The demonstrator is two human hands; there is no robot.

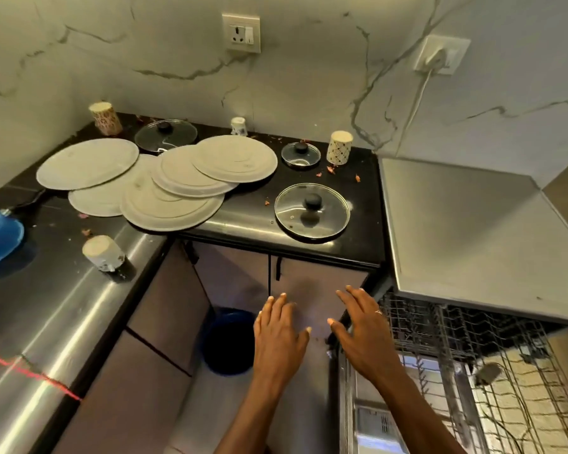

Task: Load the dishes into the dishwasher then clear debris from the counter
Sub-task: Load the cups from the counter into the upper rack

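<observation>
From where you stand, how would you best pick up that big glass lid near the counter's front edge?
By its black knob, pinched from straight above. The glass lid lies flat, rim down on the counter, so there is probably little edge to get fingers under, while the knob stands up at its centre.

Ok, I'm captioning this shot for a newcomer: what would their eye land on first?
The fan of overlapping round grey plates on the glossy black counter draws the eye first, a large glass pot lid at their right. Next come the open, empty left hand and right hand, low by the pulled-out wire dishwasher rack.
</observation>
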